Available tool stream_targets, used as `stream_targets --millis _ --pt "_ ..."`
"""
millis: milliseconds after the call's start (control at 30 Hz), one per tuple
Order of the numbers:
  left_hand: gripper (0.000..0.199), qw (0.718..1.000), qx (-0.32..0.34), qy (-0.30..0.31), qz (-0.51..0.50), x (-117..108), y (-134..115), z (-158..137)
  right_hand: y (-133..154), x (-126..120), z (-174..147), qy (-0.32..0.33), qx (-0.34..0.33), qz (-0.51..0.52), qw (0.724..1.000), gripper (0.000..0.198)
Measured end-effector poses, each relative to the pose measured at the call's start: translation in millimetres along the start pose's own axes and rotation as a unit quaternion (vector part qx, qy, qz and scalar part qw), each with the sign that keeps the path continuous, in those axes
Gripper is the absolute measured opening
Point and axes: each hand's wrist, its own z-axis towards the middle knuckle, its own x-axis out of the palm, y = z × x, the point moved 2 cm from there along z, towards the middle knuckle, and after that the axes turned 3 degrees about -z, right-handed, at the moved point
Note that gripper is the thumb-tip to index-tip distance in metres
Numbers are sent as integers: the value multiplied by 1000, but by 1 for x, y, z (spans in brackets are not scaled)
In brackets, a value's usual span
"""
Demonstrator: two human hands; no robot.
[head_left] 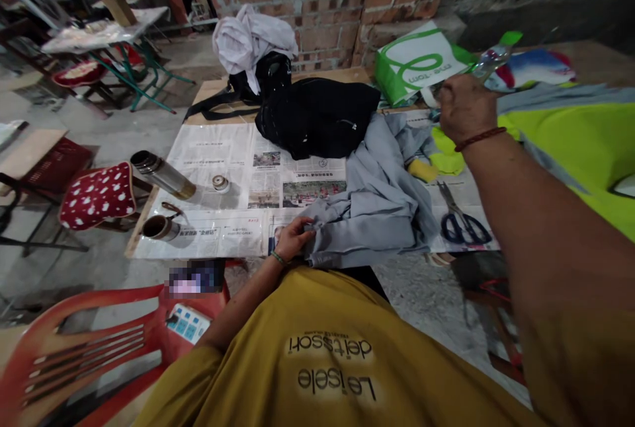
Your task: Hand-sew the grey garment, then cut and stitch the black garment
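Observation:
My left hand (294, 238) is at the near edge of the table, its fingers closed on the edge of a grey cloth (367, 215). The cloth lies bunched over the newspaper. My right hand (467, 110) is raised over the right side with its fingers curled in; what it may hold is hidden. Close below it are a neon-yellow cloth piece (446, 153) and a small yellow block (423, 170). Dark-handled scissors (464, 222) lie nearer to me, right of the grey cloth.
Newspaper (213, 169) covers the table. A black bag (317, 116), white bundled cloth (253, 40) and green-white bag (417, 60) stand behind. On the left are a thermos (163, 174), its lid (221, 183) and a cup (159, 228). Neon-yellow fabric (585, 143) spreads right. A red chair (99, 341) stands near left.

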Motion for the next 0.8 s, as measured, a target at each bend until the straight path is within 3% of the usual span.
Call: stream_targets --millis 167,267,367,567,667,800 --pt "40 999 -33 -9 -3 1 -1 -1 1 -3 6 -93 34 144 985 17" --pt "37 999 -42 -11 -12 1 -1 -1 23 0 -6 -106 157 326 926 7" --pt "32 999 -34 -24 1 0 -3 -2 65 10 -47 -22 224 452 863 2" --pt "25 999 -17 -37 28 -2 -8 -4 150 41 -186 272 180 489 809 19" --pt "23 999 -6 -30 29 -3 -7 -5 170 55 -236 349 125 439 818 15" --pt "19 999 5 -36 40 -4 -5 -5 181 67 -264 388 55 365 844 14"
